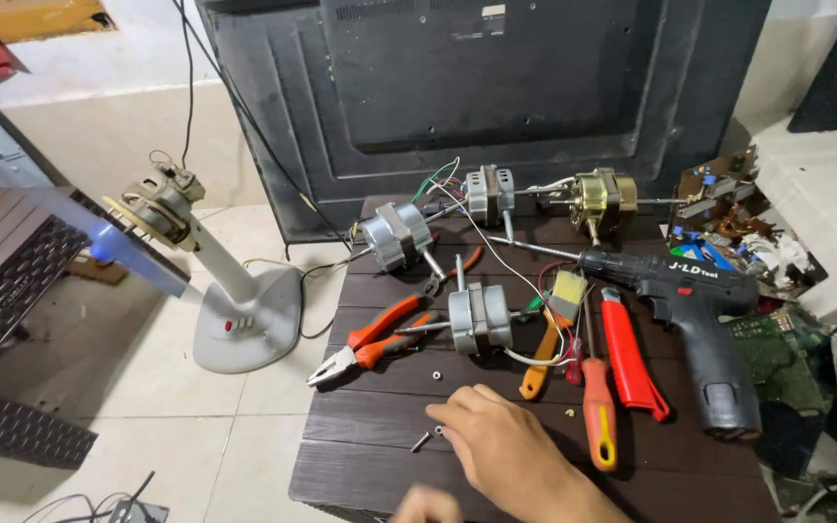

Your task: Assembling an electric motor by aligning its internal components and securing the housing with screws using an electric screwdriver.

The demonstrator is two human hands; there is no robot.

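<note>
The right hand [506,447] rests fingers-down on the dark counter [709,475], fingertips pinched loosely at small screws [425,439] lying just left of them (one's long axis slants toward the pliers [370,344]), while the left hand [425,506] shows only a sliver, grip unreadable.

Four fan motors [480,318] sit on the table, three at twelve o'clock. There is one drill [699,320], one pair of pliers [372,344], one brush [552,329], one screwdriver [598,412], and two hands [506,446].
</note>
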